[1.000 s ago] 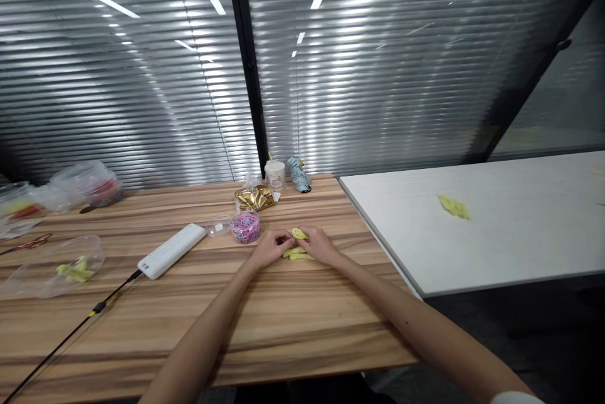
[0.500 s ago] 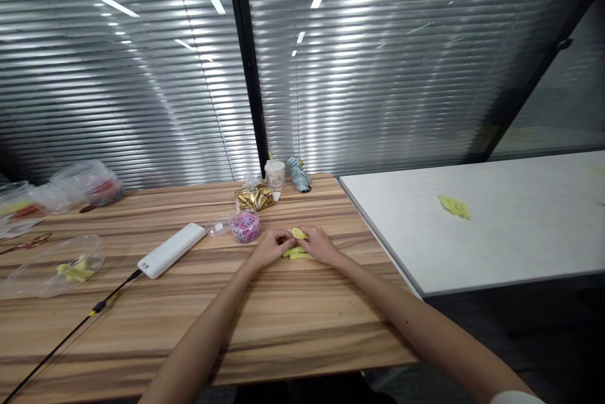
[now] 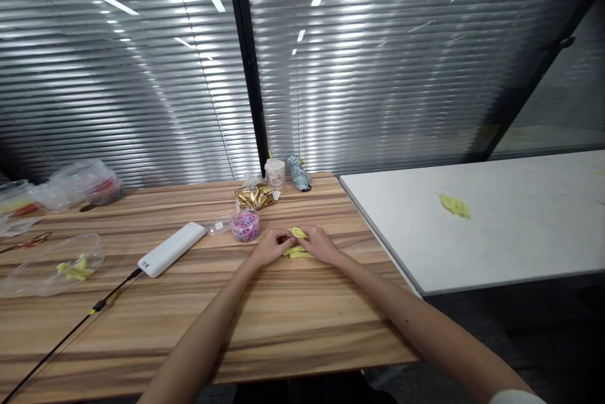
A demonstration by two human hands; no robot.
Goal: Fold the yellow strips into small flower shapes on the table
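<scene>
Over the wooden table, my left hand point(image 3: 271, 247) and my right hand point(image 3: 319, 244) come together with bent fingers at a soft yellow band point(image 3: 298, 232). The band bends into a loop at its far end, and fingertips of both hands pinch it from either side. Its exact kind is too small to make out. More yellow strips point(image 3: 299, 254) lie flat on the wood just below, partly covered by the right fingers. Left of my hands stands a clear round tub point(image 3: 245, 226) of pink and purple small bands, its clear lid point(image 3: 218, 225) beside it.
A white power bank point(image 3: 171, 249) with a black cable lies to the left, near a clear plastic tray point(image 3: 97, 253) holding yellow pieces. Behind are a gold packet point(image 3: 255, 196), a paper cup point(image 3: 275, 173) and scissors point(image 3: 35, 241) far left. Yellow strips point(image 3: 454, 205) rest on the white table point(image 3: 496, 240).
</scene>
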